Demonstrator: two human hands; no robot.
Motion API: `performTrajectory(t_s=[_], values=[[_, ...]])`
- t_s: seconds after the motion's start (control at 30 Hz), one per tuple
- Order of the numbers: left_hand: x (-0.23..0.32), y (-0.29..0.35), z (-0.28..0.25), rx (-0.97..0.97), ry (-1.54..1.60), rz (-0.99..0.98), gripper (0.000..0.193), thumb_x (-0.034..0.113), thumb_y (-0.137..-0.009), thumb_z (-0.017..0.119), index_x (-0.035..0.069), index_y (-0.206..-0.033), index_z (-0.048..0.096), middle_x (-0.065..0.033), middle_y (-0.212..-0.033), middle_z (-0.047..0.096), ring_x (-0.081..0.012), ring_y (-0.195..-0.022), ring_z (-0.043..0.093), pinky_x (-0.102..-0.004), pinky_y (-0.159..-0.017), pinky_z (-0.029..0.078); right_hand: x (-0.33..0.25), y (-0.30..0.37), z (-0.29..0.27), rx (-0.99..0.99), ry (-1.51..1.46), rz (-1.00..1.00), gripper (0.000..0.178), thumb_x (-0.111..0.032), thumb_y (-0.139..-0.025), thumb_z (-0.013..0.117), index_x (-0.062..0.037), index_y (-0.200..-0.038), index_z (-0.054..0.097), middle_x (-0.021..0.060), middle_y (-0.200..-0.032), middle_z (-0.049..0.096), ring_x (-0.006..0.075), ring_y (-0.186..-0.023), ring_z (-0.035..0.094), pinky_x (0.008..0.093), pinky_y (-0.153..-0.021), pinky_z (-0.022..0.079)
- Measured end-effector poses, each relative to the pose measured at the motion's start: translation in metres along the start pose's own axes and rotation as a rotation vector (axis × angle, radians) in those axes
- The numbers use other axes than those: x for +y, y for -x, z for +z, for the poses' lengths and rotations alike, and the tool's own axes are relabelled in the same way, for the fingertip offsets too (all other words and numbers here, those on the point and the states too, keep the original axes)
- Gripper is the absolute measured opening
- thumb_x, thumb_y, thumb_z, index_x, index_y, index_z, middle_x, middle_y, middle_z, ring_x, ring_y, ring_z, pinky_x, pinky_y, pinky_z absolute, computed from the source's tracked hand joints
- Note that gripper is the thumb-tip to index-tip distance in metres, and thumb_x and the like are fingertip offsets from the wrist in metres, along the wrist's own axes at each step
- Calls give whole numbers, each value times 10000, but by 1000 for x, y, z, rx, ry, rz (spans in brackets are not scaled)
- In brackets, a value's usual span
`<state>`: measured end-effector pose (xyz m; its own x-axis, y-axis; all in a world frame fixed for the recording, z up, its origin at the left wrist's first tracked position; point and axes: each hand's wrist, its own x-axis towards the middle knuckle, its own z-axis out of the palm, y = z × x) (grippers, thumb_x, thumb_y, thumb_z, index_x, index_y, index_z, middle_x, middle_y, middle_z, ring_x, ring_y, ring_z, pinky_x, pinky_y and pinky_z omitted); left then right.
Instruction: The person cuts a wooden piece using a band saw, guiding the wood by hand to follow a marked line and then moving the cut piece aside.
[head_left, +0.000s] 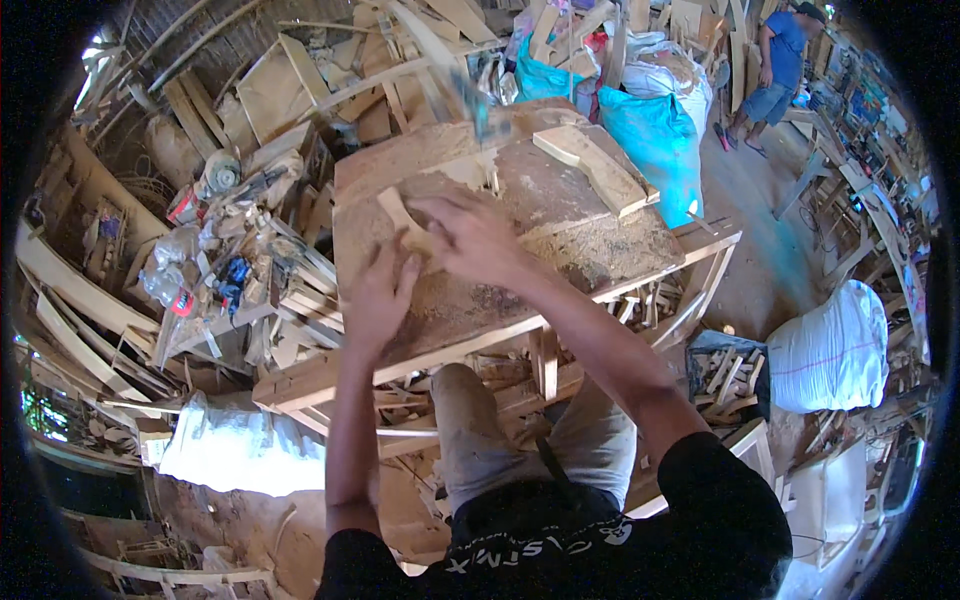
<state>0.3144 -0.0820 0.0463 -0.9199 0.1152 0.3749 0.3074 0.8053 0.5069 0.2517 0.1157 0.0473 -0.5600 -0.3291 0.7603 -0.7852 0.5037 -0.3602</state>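
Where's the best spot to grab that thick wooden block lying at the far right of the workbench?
Probably take the wooden block across its narrow width near the middle, coming from above on the right. It lies flat and long on the workbench with both long edges bare; the right hand is nearest.

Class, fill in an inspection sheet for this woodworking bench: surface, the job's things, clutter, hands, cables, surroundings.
Surface: wooden bench top, strewn with sawdust.
Job's things: flat wooden piece under both hands; curved wooden block lies apart, to the right.
Clutter: offcuts and tools heaped on the left; crate of wood scraps on the right.
Hands: left hand and right hand pressed flat on the piece, fingers spread.
Cables: nothing seen.
Surroundings: blue sacks, white sack, another person standing far right.
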Motion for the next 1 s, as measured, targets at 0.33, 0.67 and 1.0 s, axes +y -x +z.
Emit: performTrajectory(t_s=[0.33,0.67,1.0], values=[[-74,-73,3,-88,-421,408,736,523,-815,820,97,-1377,609,-199,-1402,582,-453,-1374,464,-526,-1177,347,34,82,-47,138,60,363,144,-135,-940,672,-70,-1061,715,156,-858,725,319,-737,729,428,-664,585],[-70,-62,23,18,-219,234,622,587,-853,757,77,-1199,674,-159,-1171,658,-382,-1139,618,-544,-1077,413,147,44,-47,48,336,584,299,-328,-973,651,-47,-1023,739,229,-913,737,451,-841,713,532,-755,567],[-71,-62,21,-2,-205,245,625,571,-876,748,68,-1241,688,-167,-1160,688,-379,-1129,639,-520,-1102,397,146,2,-16,-228,269,628,365,-473,-938,632,-164,-1049,794,177,-978,761,403,-942,730,514,-828,582]])
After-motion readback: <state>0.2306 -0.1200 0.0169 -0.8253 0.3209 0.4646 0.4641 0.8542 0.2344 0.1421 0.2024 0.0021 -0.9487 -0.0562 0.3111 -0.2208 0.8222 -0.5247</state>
